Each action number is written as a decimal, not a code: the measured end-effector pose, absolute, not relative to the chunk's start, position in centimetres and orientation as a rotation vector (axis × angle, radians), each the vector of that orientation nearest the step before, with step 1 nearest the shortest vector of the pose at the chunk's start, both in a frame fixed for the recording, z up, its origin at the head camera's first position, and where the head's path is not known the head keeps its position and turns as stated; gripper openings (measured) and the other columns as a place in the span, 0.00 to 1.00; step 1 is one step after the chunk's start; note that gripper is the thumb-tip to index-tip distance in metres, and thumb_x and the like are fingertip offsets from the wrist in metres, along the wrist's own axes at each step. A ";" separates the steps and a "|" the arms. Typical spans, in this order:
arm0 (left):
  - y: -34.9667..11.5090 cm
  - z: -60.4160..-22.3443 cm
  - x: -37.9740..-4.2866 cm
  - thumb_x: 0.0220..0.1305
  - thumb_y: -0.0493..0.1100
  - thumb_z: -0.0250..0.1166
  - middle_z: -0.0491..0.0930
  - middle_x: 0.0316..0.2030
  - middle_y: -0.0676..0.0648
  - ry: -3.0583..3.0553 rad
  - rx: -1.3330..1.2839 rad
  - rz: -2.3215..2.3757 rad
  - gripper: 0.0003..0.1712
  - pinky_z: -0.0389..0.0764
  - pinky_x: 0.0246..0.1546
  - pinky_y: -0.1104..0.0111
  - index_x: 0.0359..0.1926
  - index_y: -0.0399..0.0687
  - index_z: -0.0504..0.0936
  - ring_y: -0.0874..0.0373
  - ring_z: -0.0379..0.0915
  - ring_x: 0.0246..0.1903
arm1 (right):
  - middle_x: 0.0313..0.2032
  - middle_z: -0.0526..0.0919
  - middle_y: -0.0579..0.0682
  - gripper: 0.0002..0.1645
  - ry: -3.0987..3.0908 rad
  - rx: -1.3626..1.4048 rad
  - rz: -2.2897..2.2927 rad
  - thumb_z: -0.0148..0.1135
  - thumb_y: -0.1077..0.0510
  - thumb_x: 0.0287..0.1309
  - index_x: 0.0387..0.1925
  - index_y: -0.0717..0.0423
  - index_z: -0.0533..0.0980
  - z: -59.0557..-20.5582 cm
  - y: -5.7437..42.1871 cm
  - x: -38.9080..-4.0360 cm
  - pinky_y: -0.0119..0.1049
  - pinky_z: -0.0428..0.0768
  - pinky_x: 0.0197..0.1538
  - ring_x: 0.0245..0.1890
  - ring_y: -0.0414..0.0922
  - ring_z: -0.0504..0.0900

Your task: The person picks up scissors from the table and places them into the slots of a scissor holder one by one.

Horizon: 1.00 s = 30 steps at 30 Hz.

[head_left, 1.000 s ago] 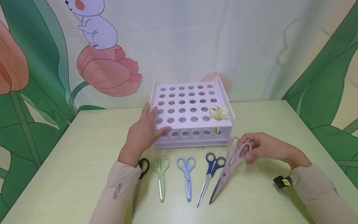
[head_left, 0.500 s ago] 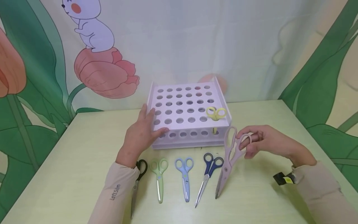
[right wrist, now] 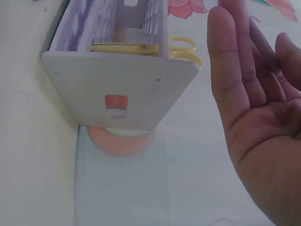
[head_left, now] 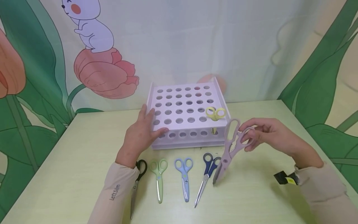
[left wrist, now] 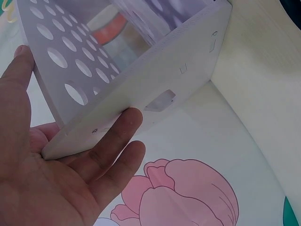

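Observation:
My right hand [head_left: 269, 133] holds pale pink scissors [head_left: 225, 161] by one handle loop, blades slanting down to the left over the navy-handled scissors [head_left: 208, 169]. The right wrist view shows the hand's palm; the pink scissors barely show there. My left hand [head_left: 139, 133] rests on the left front corner of a white rack [head_left: 185, 125] with rows of round holes. Its thumb lies at the front edge, and its straight fingers touch the left side panel [left wrist: 197, 52]. Yellow scissors [head_left: 214, 117] stand in a hole at the rack's front right, handles up.
Light blue scissors [head_left: 185, 177], green scissors [head_left: 159, 177] and black-handled scissors [head_left: 135, 183] lie on the pale table [head_left: 92, 174] before the rack, the black ones partly under the left sleeve [head_left: 114, 189]. A printed curtain [head_left: 179, 40] hangs behind.
My right hand has raised the pink scissors up from the table, tips now higher and further back. The left hand stays on the rack. The head view has shifted slightly.

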<state>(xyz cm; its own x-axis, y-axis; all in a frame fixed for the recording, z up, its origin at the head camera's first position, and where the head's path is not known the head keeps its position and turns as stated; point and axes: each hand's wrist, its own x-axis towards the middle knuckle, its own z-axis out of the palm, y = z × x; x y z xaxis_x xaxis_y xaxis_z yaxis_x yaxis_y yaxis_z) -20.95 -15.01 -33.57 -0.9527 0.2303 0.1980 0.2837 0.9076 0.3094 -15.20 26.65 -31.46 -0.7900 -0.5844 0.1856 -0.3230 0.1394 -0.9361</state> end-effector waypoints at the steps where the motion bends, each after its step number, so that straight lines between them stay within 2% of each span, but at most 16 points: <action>1: -15.0 -33.6 -21.0 0.64 0.66 0.67 0.44 0.78 0.34 -2.916 -0.394 -0.508 0.53 0.80 0.36 0.52 0.77 0.42 0.59 0.43 0.79 0.36 | 0.40 0.87 0.59 0.14 2.227 -0.869 -1.697 0.49 0.70 0.74 0.55 0.63 0.76 -31.3 26.5 -15.1 0.50 0.85 0.38 0.32 0.58 0.88; 7: -14.7 -33.5 -21.0 0.64 0.67 0.66 0.43 0.78 0.34 -2.928 -0.387 -0.507 0.53 0.80 0.35 0.53 0.78 0.42 0.58 0.44 0.79 0.35 | 0.40 0.88 0.58 0.14 2.378 -0.723 -1.669 0.52 0.63 0.76 0.56 0.65 0.76 -30.1 25.7 -14.5 0.45 0.85 0.41 0.32 0.58 0.88; 11: -14.8 -33.5 -21.0 0.63 0.67 0.67 0.43 0.78 0.33 -2.933 -0.390 -0.496 0.53 0.80 0.35 0.52 0.77 0.42 0.59 0.44 0.79 0.35 | 0.39 0.88 0.58 0.13 2.420 -0.679 -1.676 0.54 0.61 0.76 0.51 0.66 0.78 -29.4 24.8 -14.2 0.45 0.85 0.41 0.32 0.57 0.88; 18: -14.9 -33.5 -20.9 0.63 0.67 0.67 0.43 0.78 0.33 -2.930 -0.383 -0.488 0.52 0.80 0.34 0.52 0.77 0.43 0.59 0.44 0.78 0.34 | 0.36 0.89 0.56 0.11 2.510 -0.594 -1.656 0.60 0.57 0.72 0.45 0.62 0.80 -28.4 23.7 -13.8 0.45 0.85 0.40 0.30 0.57 0.87; 25: -14.9 -33.6 -21.0 0.63 0.66 0.67 0.44 0.77 0.33 -2.926 -0.386 -0.484 0.52 0.80 0.33 0.52 0.77 0.43 0.59 0.43 0.78 0.33 | 0.35 0.88 0.57 0.08 2.430 -0.616 -1.772 0.61 0.64 0.70 0.41 0.68 0.80 -28.3 23.4 -13.7 0.47 0.85 0.36 0.29 0.56 0.88; 30: -14.9 -33.6 -21.0 0.63 0.66 0.67 0.44 0.77 0.33 -2.922 -0.393 -0.482 0.53 0.80 0.34 0.52 0.77 0.41 0.58 0.43 0.79 0.34 | 0.35 0.88 0.58 0.11 2.454 -0.627 -1.780 0.58 0.61 0.73 0.42 0.66 0.81 -27.9 23.2 -13.7 0.46 0.85 0.38 0.29 0.56 0.87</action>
